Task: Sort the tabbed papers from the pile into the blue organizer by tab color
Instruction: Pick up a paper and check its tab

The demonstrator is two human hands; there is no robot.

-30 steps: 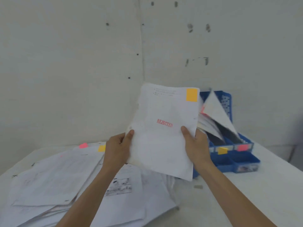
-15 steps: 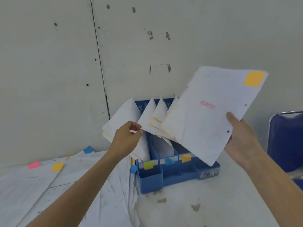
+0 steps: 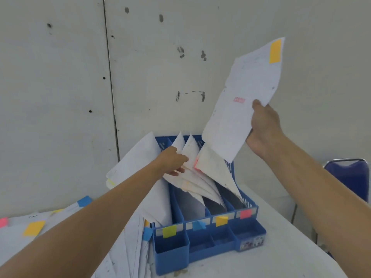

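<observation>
Lying far left, the pile (image 3: 18,241) waits; the left hand (image 3: 172,162) pinches filed sheets (image 3: 190,149) aside in the organizer (image 3: 210,247); the right hand (image 3: 263,127) grips the orange-tabbed paper (image 3: 236,117) above, long axis slanting up-right, lower corner pointing toward the slots (image 3: 212,205)

A blue plastic organizer (image 3: 210,244) with four upright slots stands on the white worktop (image 3: 267,257), close before the grey wall (image 3: 60,97). Its small open trays are on the near side, and white sheets (image 3: 210,177) lean in the slots behind them. A loose pile of tabbed white papers (image 3: 18,239) lies on the worktop to the left, its right edge against the organizer's left side. The left hand (image 3: 170,161) is among the sheets above the middle slots. The right hand (image 3: 265,127) holds a white sheet with an orange tab (image 3: 234,117) above the rightmost slot. A blue padded chair (image 3: 349,177) stands right of the worktop.
</observation>
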